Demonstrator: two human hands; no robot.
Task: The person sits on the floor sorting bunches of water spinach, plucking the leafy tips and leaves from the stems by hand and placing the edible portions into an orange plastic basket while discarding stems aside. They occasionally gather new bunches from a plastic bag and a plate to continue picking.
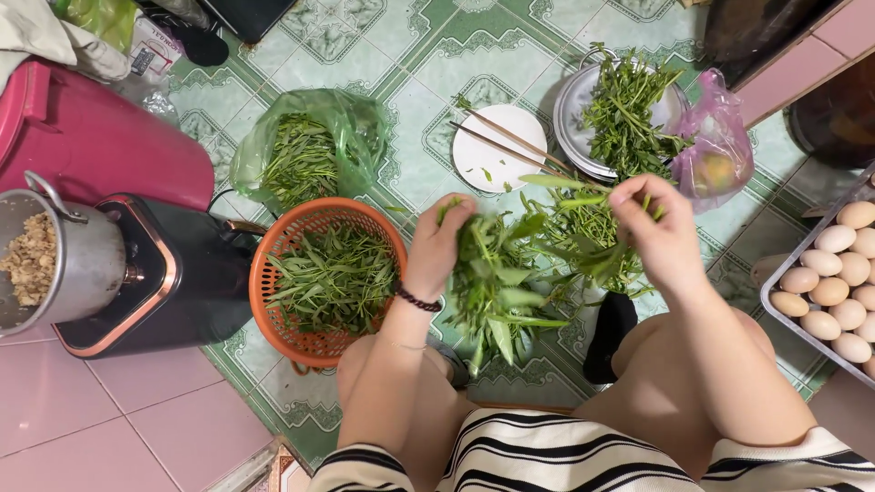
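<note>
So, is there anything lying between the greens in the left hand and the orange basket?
Nothing visible. The left hand holds the greens right beside the orange basket, and only the hand's own wrist lies in the gap between them.

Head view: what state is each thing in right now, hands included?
Left hand: closed around a bunch of leafy greens.
Right hand: pinching a stem of the same bunch.
Orange basket: partly filled with picked leaves.
Green plastic bag: open, stems inside.
Metal bowl: heaped with greens.
White plate: nearly bare, chopsticks lying across it.
Egg tray: full of eggs.
</note>
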